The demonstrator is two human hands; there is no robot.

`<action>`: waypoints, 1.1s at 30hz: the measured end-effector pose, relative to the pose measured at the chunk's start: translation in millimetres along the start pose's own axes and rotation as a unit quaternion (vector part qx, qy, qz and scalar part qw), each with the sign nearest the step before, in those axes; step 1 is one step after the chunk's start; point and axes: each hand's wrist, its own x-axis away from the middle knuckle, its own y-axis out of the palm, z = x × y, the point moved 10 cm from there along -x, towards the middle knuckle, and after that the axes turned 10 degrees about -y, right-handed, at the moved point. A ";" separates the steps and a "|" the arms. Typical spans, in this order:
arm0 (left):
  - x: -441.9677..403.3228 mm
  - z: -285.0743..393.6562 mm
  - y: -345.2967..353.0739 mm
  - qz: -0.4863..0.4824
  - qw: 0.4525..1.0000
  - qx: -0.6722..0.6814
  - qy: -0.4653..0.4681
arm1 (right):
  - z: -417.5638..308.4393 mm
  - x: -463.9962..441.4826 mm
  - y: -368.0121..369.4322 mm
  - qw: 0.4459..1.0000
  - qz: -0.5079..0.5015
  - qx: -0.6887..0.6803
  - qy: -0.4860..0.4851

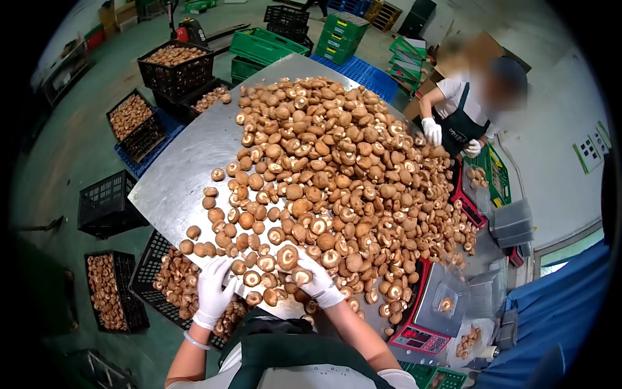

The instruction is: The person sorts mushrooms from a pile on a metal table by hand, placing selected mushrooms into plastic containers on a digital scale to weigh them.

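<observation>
A large heap of brown shiitake mushrooms covers much of the metal table. At the near edge, my gloved left hand is beside a few loose mushrooms, its thumb apart from its fingers and nothing visible between them. My gloved right hand is closed around a mushroom with a pale underside. Touching or just beside its fingertips is a larger mushroom, gills up. Several more lie between my hands, some showing their stems.
Below the table's left edge stands a black crate of mushrooms. On the right are a red scale with a clear tray and stacked plastic trays. A gloved co-worker stands across the heap. Green crates are stacked behind.
</observation>
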 end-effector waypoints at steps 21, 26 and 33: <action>-0.2 32.3 63.7 -0.142 0.978 0.154 0.000 | -64.1 9.4 -63.3 0.721 0.152 0.676 -0.001; -1.0 1.5 73.8 -0.188 0.911 0.347 -0.124 | -32.4 27.4 -6.3 0.828 0.005 0.561 0.016; -6.6 -8.9 55.6 -0.194 0.883 0.403 -0.141 | -106.7 36.0 -64.2 0.796 0.174 0.571 -0.098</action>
